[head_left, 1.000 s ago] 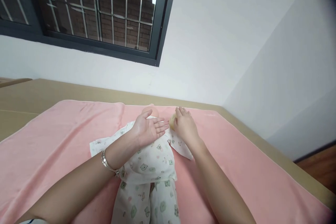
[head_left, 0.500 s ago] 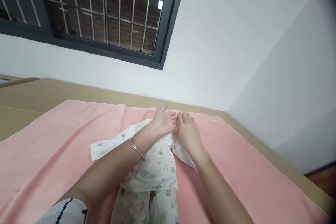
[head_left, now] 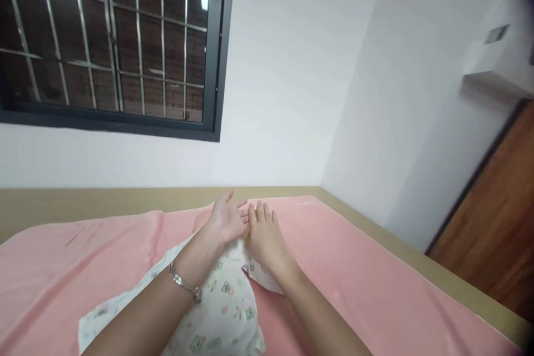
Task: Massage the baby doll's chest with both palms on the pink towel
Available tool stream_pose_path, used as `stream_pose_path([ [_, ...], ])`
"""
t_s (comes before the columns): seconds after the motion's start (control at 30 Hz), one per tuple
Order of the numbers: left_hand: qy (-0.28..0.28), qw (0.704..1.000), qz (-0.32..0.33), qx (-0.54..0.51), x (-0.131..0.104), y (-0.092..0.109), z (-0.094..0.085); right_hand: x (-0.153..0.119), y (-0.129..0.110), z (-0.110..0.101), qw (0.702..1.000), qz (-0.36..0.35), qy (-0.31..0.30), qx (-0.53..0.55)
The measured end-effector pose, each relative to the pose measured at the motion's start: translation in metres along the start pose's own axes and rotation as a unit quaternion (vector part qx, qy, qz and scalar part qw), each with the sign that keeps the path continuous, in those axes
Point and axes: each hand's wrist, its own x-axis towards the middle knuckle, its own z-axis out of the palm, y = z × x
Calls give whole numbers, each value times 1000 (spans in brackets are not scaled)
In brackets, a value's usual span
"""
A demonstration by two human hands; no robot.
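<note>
A small white top (head_left: 225,289) with green bear prints lies on the pink blanket (head_left: 334,283), its sleeves spread to both sides. Beyond its collar, a rounded pinkish shape (head_left: 202,218) shows partly behind my left hand (head_left: 228,222). That hand is palm up with fingers stretched, over the collar area, and a silver bracelet (head_left: 183,283) circles its wrist. My right hand (head_left: 266,236) lies back up with straight fingers beside it, fingertips close to the left ones. A small yellowish patch between the hands is mostly hidden; I cannot tell what it is.
A tan padded border (head_left: 125,197) runs around the blanket along the white wall (head_left: 283,94). Above is a dark-framed window (head_left: 217,67) with metal bars. To the right stands a brown wooden door (head_left: 492,222), below a white box-like fixture (head_left: 500,67).
My view has tilted up and turned right, so the door shows and the printed trousers are out of sight. Both hands keep nearly the same open pose by the collar.
</note>
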Motion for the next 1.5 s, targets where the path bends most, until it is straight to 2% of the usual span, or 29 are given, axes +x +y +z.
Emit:
stream_pose_path([
  [0.27, 7, 1000, -16, 11, 2, 2, 4, 1, 10, 8, 996, -32, 22, 79],
  [0.43, 17, 1000, -11, 14, 0, 1, 12, 9, 20, 16, 995, -50, 32, 81],
  [0.6, 22, 999, 24, 19, -9, 4, 6, 5, 20, 8, 995, -62, 39, 70],
  [0.73, 21, 999, 42, 25, -31, -1, -4, 2, 13, -1, 996, -67, 23, 46],
  [0.93, 50, 998, -9, 35, -76, -19, -19, -1, 5, 2, 998, -57, 30, 6],
  [1.13, 61, 998, -33, 10, -121, -19, -11, 2, 1, 7, 998, -29, 50, -13],
  [1.27, 33, 999, 17, -16, -148, -14, -5, 9, 2, 7, 998, -31, 57, -16],
  [1.4, 2, 999, 41, -22, -161, -12, -4, 13, 5, 13, 995, -51, 88, -23],
  [1.5, -1, 999, 50, -21, -165, -10, -5, 11, 4, 21, 991, -54, 113, -48],
])
